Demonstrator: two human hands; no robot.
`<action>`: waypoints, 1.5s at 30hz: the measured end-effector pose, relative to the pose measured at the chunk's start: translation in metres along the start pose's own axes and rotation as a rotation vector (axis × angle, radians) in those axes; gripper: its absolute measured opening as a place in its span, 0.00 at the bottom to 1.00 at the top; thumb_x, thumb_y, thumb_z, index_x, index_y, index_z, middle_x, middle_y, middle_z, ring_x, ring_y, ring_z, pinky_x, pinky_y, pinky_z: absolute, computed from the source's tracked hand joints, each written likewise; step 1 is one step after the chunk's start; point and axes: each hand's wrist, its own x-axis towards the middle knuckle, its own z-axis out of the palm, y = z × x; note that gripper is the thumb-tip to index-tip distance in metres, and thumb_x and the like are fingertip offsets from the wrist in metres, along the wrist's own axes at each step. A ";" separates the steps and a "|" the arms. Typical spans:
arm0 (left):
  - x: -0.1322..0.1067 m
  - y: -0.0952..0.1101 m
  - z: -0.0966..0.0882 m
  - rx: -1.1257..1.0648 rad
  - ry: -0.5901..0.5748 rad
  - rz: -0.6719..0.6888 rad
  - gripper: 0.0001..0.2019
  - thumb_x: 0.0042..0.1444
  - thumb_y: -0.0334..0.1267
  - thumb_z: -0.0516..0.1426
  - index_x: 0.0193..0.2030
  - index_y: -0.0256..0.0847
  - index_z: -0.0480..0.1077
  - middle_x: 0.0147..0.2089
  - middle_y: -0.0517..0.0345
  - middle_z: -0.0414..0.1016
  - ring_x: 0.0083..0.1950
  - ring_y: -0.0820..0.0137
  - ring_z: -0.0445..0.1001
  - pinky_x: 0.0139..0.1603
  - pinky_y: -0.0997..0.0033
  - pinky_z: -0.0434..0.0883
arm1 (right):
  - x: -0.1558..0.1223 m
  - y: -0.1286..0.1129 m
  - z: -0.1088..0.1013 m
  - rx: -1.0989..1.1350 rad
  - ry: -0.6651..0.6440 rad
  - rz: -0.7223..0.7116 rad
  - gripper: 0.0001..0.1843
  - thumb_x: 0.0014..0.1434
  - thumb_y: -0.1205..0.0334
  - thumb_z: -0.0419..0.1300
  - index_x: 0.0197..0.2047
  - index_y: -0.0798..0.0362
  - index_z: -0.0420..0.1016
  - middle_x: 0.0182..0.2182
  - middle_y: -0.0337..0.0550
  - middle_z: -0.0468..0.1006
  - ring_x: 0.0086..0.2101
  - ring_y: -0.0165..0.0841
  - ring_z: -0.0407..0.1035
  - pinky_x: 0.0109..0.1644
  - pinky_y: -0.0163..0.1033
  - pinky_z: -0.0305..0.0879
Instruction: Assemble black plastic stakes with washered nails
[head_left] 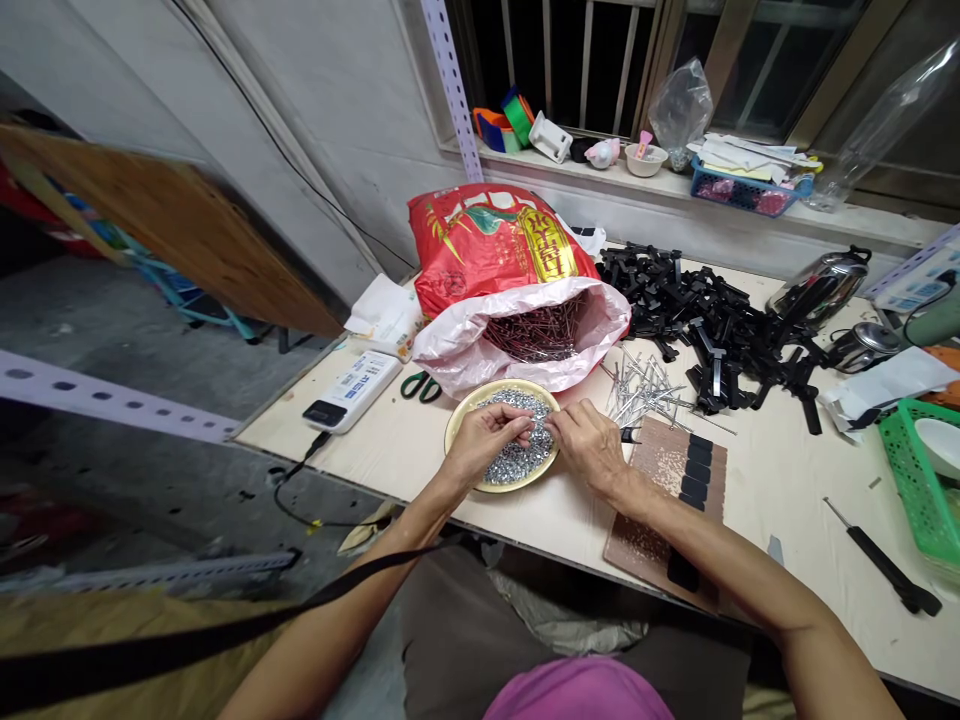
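Observation:
A yellow bowl (457,425) full of small silvery metal pieces (517,465), which look like nuts, stands near the table's front edge. Over it, my left hand (487,440) is closed in a pinch. My right hand (589,445) also pinches, at the bowl's right rim, its fingertips close to the left ones. Whatever lies between the fingers is too small to make out. Behind the bowl, a red sack (487,250) lies with its mouth open, showing many thin dark metal rods (536,330). Loose silvery pins (645,390) are heaped beyond my right hand.
Black plastic parts (697,310) form a big pile at the back. A brown board (652,460) with black pads lies under my right forearm. Green-handled scissors (421,387), a white power bank (352,390), a screwdriver (885,560) and a green basket (911,500) lie around.

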 end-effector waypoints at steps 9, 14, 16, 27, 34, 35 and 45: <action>0.001 0.005 -0.001 -0.006 0.057 0.004 0.16 0.35 0.46 0.67 0.25 0.37 0.72 0.20 0.63 0.71 0.22 0.74 0.70 0.30 0.71 0.70 | 0.003 -0.003 -0.007 0.222 -0.147 0.103 0.09 0.62 0.61 0.58 0.46 0.52 0.68 0.36 0.40 0.76 0.35 0.31 0.69 0.34 0.33 0.59; 0.000 0.009 0.002 -0.016 0.052 0.009 0.15 0.34 0.45 0.67 0.26 0.36 0.73 0.21 0.62 0.72 0.23 0.74 0.70 0.30 0.71 0.70 | 0.003 -0.002 -0.002 -0.026 -0.060 0.061 0.07 0.65 0.65 0.53 0.40 0.54 0.72 0.34 0.45 0.76 0.35 0.32 0.69 0.36 0.35 0.60; -0.001 0.011 0.002 -0.017 0.056 0.007 0.15 0.34 0.45 0.67 0.26 0.36 0.73 0.20 0.63 0.72 0.22 0.74 0.69 0.30 0.72 0.69 | 0.002 -0.002 -0.002 0.002 -0.082 0.058 0.08 0.67 0.63 0.52 0.41 0.54 0.72 0.33 0.43 0.76 0.33 0.31 0.69 0.34 0.33 0.59; -0.004 0.010 -0.004 0.028 0.026 0.008 0.16 0.35 0.45 0.68 0.28 0.36 0.75 0.22 0.61 0.73 0.24 0.72 0.71 0.33 0.69 0.71 | 0.002 -0.004 -0.005 0.147 -0.111 0.093 0.10 0.67 0.60 0.51 0.41 0.53 0.73 0.34 0.41 0.74 0.32 0.29 0.68 0.29 0.31 0.56; -0.007 0.013 -0.001 -0.105 -0.023 -0.094 0.24 0.32 0.53 0.68 0.31 0.34 0.77 0.26 0.57 0.77 0.26 0.73 0.71 0.33 0.69 0.72 | -0.006 0.000 -0.006 0.330 -0.029 0.121 0.07 0.63 0.64 0.56 0.44 0.54 0.71 0.37 0.41 0.72 0.34 0.29 0.68 0.35 0.32 0.63; -0.008 0.014 0.000 -0.113 -0.032 -0.096 0.24 0.32 0.54 0.68 0.30 0.34 0.76 0.26 0.56 0.77 0.26 0.73 0.71 0.33 0.69 0.72 | -0.007 0.000 -0.006 0.304 -0.020 0.107 0.07 0.64 0.64 0.55 0.43 0.54 0.71 0.37 0.42 0.72 0.34 0.29 0.68 0.35 0.32 0.63; -0.008 0.013 0.000 -0.053 0.043 -0.038 0.20 0.31 0.48 0.69 0.25 0.36 0.72 0.20 0.63 0.71 0.21 0.75 0.68 0.27 0.73 0.68 | -0.008 -0.009 -0.012 0.074 -0.003 -0.029 0.09 0.65 0.60 0.56 0.45 0.54 0.72 0.37 0.44 0.76 0.36 0.31 0.70 0.35 0.33 0.61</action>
